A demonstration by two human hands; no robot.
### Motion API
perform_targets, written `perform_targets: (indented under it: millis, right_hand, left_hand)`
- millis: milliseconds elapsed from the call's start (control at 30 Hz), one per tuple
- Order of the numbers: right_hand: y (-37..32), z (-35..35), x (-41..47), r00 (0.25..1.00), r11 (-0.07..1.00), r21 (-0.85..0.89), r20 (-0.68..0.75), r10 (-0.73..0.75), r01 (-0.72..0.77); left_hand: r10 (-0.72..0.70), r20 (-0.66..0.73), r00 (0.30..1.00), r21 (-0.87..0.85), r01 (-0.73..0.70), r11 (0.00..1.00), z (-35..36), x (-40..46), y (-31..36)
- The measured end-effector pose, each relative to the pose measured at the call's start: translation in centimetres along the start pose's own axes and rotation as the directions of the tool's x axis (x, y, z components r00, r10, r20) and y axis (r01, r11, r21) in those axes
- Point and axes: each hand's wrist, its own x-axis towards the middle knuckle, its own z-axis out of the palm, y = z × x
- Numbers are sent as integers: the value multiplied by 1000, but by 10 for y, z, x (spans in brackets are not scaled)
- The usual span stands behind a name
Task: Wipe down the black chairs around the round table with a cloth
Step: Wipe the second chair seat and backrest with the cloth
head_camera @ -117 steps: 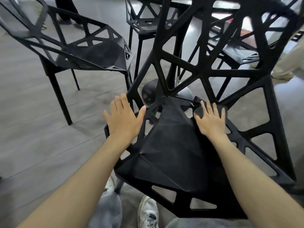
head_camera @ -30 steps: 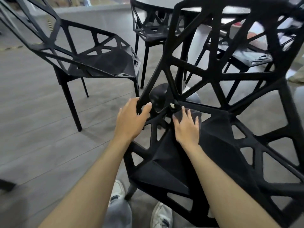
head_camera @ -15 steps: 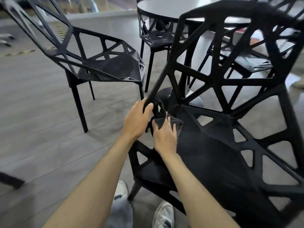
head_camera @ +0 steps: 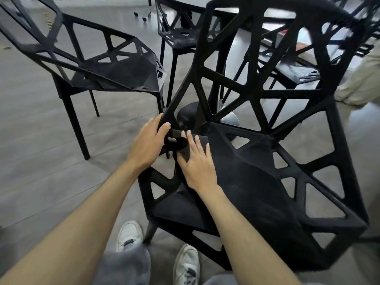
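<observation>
The left hand [head_camera: 146, 145] grips a slanting strut at the left edge of the nearest black chair [head_camera: 257, 182], thumb curled round one side of the bar and fingers round the other. Just beside it, the right hand [head_camera: 198, 162] lies flat with straight, spread fingers on a dark cloth [head_camera: 197, 144], pressing it onto the back left corner of the seat where the seat meets the lattice backrest. The cloth is nearly the same colour as the chair; its squared far edge shows past the fingertips, and a rounded fold of it bulges between the two hands. This chair fills the right half of the view, its open triangular frame rising toward the camera. A second black chair [head_camera: 115, 73] stands on the grey wood floor [head_camera: 41, 153] to the left, well apart, and a third [head_camera: 181, 36] sits farther back beside the round table's tabletop [head_camera: 273, 13] and its dark domed base [head_camera: 189, 118]. Two white sneakers [head_camera: 129, 235] show at the bottom, near the chair's front leg.
</observation>
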Motion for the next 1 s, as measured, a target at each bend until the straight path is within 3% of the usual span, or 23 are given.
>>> perform_targets:
  millis: [100,267,433,733,1000]
  right_hand:
    - [23,2,15,1000,1000,-24,17,-10,11]
    - [73,-13,51,943,943,-46,23,332,-331]
    - [57,-15,53,923,929,-46,105,371,-368]
    - [-36,-19,-44,977,983,43,124,172,-178]
    - [-46,-36,-126,990,997,-63,134,-37,45]
  left_hand:
    - [-11,8,1000,-8,11,1000,-2,-1,-4]
    - [1,14,1000,-29,-1,1000,-2,-7,-2]
    - [5,3,1000,-19,-5,1000,-1,-3,0]
    - [-61,20,998,-26,61,998,-8,-22,23]
    - [-161,48,986,-79,165,983,-15,-46,21]
